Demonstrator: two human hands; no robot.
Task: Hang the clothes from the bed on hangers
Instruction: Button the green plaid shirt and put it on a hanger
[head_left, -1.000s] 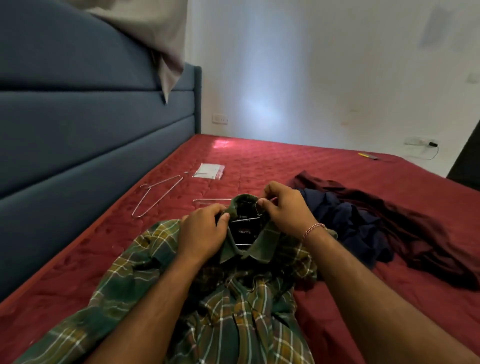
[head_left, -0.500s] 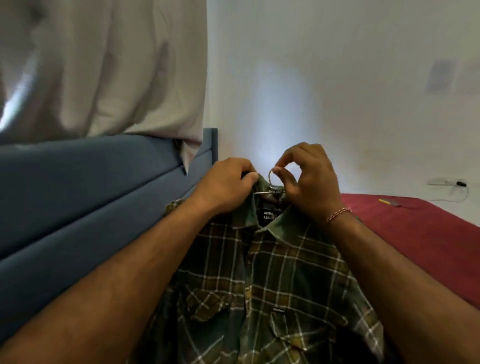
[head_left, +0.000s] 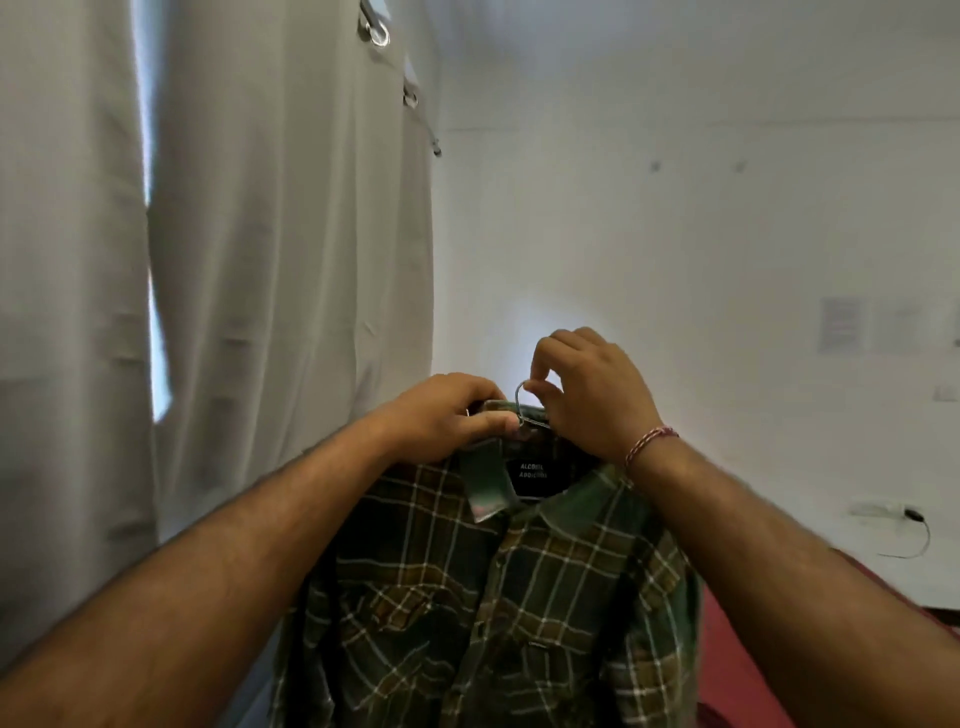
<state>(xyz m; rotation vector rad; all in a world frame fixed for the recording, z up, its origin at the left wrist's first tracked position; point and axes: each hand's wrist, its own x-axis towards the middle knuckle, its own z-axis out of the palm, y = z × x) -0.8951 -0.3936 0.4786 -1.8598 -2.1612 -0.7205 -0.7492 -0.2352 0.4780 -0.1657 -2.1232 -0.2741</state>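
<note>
Plaid shirt held up on wire hanger, both grips engaged.

Right hand (head_left: 592, 395) pinching the hanger hook (head_left: 521, 397) between thumb and forefinger; left hand (head_left: 447, 415) clenched on the collar (head_left: 485, 486) just beside it. Plaid shirt (head_left: 493, 597) hanging straight down below both grips, long axis vertical, hook uppermost. Right hand nearer the hook. Grey curtain (head_left: 260, 260) well apart to the left; rail not visible.
</note>
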